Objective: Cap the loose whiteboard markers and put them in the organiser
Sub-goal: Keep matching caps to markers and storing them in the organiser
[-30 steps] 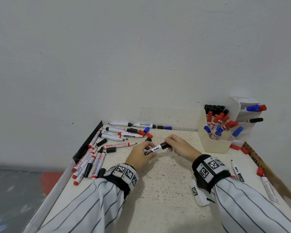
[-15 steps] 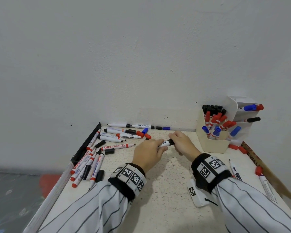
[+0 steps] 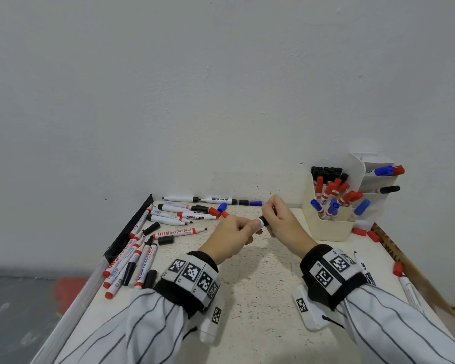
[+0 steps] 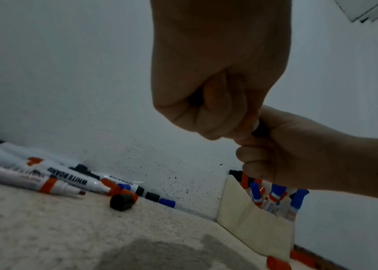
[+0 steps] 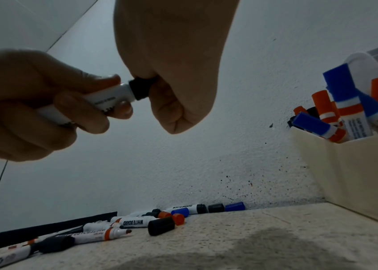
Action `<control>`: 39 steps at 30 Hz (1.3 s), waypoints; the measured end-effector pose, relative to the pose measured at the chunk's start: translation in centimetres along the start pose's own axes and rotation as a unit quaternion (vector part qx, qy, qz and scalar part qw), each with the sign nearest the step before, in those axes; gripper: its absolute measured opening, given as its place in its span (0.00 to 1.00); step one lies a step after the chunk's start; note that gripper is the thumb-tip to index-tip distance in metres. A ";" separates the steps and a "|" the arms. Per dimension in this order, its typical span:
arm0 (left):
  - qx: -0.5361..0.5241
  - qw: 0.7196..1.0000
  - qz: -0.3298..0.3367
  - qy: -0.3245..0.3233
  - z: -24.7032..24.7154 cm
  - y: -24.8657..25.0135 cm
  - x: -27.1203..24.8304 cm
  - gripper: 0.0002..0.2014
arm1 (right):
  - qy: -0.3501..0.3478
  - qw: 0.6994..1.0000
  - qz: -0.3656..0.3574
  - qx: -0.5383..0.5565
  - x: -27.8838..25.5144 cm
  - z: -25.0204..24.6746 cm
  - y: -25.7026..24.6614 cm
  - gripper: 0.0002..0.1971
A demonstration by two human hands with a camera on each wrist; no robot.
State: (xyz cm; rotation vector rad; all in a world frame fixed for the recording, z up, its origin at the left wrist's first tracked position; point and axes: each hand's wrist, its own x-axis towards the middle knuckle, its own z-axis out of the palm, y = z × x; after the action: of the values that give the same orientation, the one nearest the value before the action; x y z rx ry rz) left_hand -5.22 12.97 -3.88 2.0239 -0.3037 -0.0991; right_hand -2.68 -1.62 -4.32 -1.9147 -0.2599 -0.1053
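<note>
Fingers of the left hand [image 3: 231,237] curl around the white barrel of a black marker [image 5: 105,99], thumb on top; right wrist view shows them wrapped tight. Right hand [image 3: 281,224] fingers and thumb pinch the black cap [image 5: 140,89], which sits on the marker's end, butted against the white barrel. Both hands hold it above the table [image 3: 260,298], in mid-air, left of the organiser [image 3: 326,227].

Organiser: cream, near the wall on the right side of the table. Front compartment holds capped red, blue and black markers, leaning. White tiers behind hold a blue-capped and a red-capped marker [image 3: 384,170] above and a black-capped one [image 3: 386,189] below.

Loose stock: cluster of markers [image 3: 184,214] at the back left, several uncapped with tips exposed. Another bunch [image 3: 132,264] lies along the left edge beside a black strip [image 3: 126,232]. Loose black cap [image 3: 166,240] lies near the red "WHITEBOARD 500" marker [image 3: 179,232]. Black and blue caps [image 3: 250,203] lie in line against the wall. Red caps [image 3: 363,232] lie on the table right of the organiser. Two more markers [image 3: 407,287] lie near the right edge, one red-capped.

Tagged bands on both wrists, striped sleeves.
</note>
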 end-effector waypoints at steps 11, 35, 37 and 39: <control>0.388 0.907 0.132 0.098 0.2 -0.4 -0.1 0.17 | -0.001 0.995 0.087 0.051 -0.1 0.4 -0.4 0.11; 0.258 0.957 0.105 0.076 0.4 -0.6 0.5 0.16 | -0.038 0.998 0.055 0.009 0.4 0.3 -0.1 0.11; 0.240 0.962 0.100 0.078 0.4 -1.3 0.9 0.13 | -0.045 0.998 0.045 -0.022 0.7 0.2 -0.1 0.11; 0.225 0.967 0.097 0.069 0.3 -1.9 1.1 0.14 | -0.064 0.994 0.028 -0.084 1.1 0.0 -0.3 0.12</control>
State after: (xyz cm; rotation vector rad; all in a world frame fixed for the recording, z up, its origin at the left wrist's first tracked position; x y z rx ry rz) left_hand -3.85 13.23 -5.67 2.4217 -0.4670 0.2554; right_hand -1.71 -1.35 -3.81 -2.0983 -0.2918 0.0347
